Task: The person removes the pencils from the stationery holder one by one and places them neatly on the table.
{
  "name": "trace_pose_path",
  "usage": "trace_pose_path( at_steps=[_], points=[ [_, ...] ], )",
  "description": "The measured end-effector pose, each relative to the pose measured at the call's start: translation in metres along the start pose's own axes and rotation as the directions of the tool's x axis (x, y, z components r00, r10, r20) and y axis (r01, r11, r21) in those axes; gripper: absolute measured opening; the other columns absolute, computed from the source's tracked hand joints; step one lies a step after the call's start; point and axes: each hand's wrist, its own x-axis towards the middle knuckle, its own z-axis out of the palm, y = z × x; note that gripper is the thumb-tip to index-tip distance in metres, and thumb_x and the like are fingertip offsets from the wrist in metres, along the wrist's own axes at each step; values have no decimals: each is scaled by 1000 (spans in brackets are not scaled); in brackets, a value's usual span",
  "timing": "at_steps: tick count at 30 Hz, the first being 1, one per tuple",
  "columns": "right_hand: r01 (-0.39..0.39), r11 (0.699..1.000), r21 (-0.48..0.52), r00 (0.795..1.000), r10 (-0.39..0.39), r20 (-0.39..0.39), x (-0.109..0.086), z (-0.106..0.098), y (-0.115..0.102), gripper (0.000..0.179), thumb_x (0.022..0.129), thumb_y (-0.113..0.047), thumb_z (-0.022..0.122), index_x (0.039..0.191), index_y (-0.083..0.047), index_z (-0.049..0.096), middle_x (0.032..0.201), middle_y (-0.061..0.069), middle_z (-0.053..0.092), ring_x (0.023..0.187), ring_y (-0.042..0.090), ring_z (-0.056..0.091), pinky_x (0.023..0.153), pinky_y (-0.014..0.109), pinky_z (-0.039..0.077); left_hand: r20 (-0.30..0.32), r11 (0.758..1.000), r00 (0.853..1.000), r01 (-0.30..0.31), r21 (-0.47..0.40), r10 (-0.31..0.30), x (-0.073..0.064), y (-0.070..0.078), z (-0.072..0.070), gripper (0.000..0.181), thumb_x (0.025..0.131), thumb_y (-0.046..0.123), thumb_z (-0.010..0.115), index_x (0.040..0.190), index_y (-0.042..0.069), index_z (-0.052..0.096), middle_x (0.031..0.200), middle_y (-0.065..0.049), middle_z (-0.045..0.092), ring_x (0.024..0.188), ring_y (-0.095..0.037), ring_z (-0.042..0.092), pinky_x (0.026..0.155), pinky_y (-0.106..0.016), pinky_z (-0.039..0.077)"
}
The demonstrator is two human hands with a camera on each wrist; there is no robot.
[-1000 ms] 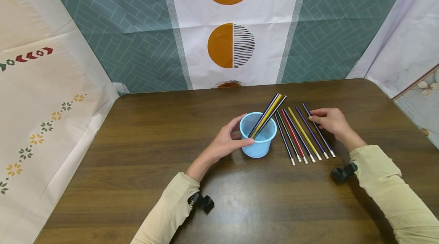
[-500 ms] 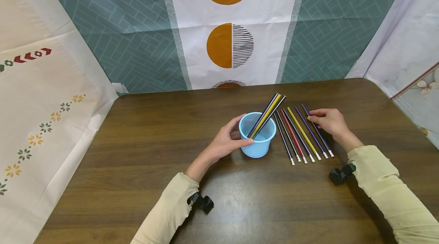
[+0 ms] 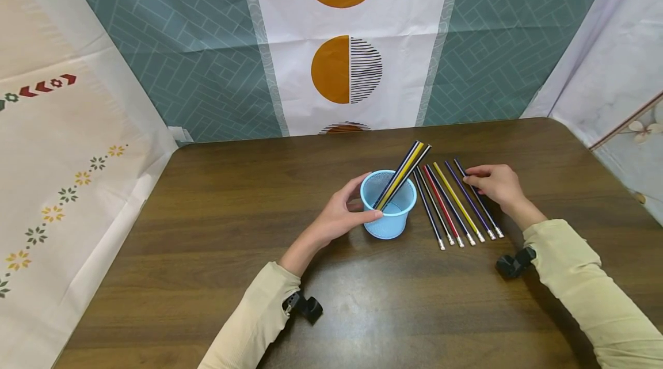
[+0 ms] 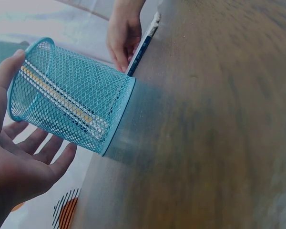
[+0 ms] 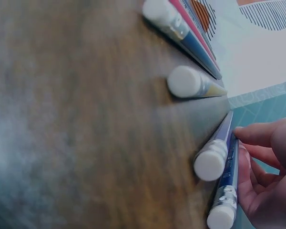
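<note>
Honestly, your right hand [image 3: 495, 186] gets cropped at the edge of its wrist view, and its fingers cover part of the dark blue pencil [image 3: 484, 208] you're pinching at the right end of the row, silver ferrule and white eraser pointing your way. Your left hand [image 3: 342, 213] is wrapped around the light blue mesh cup [image 3: 387, 228], upright on the table [image 3: 233, 202] left of the row, and the mesh blurs the leaning pencils inside [image 3: 409, 168], so I can't count them.
</note>
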Motion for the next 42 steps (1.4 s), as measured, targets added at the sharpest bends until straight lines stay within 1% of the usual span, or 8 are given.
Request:
trace_pose_path(
  at_steps=[8, 12, 15, 21, 28, 34, 37, 42],
  points=[
    [5, 1000, -8, 1000, -5, -2, 0, 0, -2, 33, 92, -15, 67, 112, 11, 65, 109, 30, 63, 69, 6, 58, 57, 19, 51, -12, 1000, 1000, 4, 9, -4, -1, 3, 0, 72, 83, 7, 76, 145, 12, 42, 135, -6, 52, 121, -22, 51, 97, -38, 45],
    [-1, 1000, -6, 1000, 1, 5, 0, 1, -2, 34, 92, -17, 67, 113, 10, 64, 110, 30, 63, 70, 8, 58, 57, 20, 50, -11, 1000, 1000, 2, 5, -2, -2, 2, 0, 72, 83, 6, 76, 145, 12, 42, 135, -8, 52, 121, -24, 51, 98, -38, 45],
    [-2, 1000, 16, 1000, 2, 6, 1, 0, -2, 33, 93, -15, 66, 113, 11, 64, 106, 28, 64, 69, 7, 57, 57, 20, 50, -9, 1000, 1000, 2, -1, -2, -2, 1, -1, 71, 83, 6, 75, 146, 12, 41, 136, -10, 52, 122, -26, 50, 98, -39, 44],
    [-13, 997, 82, 1000, 11, 19, 2, -3, -1, 32, 93, -10, 64, 114, 13, 62, 95, 16, 67, 67, 2, 56, 58, 20, 51, -11, 1000, 1000, 4, 4, -4, -2, 1, 0, 71, 83, 6, 75, 146, 12, 42, 136, -9, 52, 122, -25, 51, 98, -39, 44],
    [-42, 993, 108, 999, 39, 28, 1, -8, -1, 34, 94, -12, 62, 116, 14, 60, 82, -2, 62, 66, 4, 54, 57, 21, 50, -14, 1000, 1000, 7, 14, -7, 0, 1, 1, 71, 83, 7, 76, 145, 13, 42, 135, -4, 52, 120, -20, 51, 97, -38, 45],
    [-44, 991, 126, 999, 41, 31, 0, -11, -4, 36, 96, -14, 60, 119, 14, 58, 85, -2, 62, 68, 4, 54, 58, 21, 50, -11, 1000, 1000, -10, -3, 10, 0, 1, 1, 71, 83, 6, 76, 145, 12, 42, 135, -8, 52, 120, -23, 51, 96, -37, 46],
    [-38, 989, 146, 999, 35, 25, 0, -13, -7, 37, 96, -15, 60, 120, 13, 57, 86, -4, 61, 69, 2, 56, 60, 20, 51, -9, 1000, 1000, -4, 0, 4, 0, 1, 1, 71, 83, 5, 75, 146, 12, 42, 135, -9, 52, 120, -24, 51, 96, -37, 45],
    [-10, 986, 167, 1000, 6, 27, -4, -16, -15, 39, 97, -18, 59, 123, 12, 57, 93, -5, 62, 74, -1, 59, 64, 19, 52, -2, 1000, 1000, -2, -18, 2, -1, 2, 1, 73, 83, 2, 74, 147, 8, 38, 138, -14, 49, 123, -30, 49, 98, -41, 44]
  ],
)
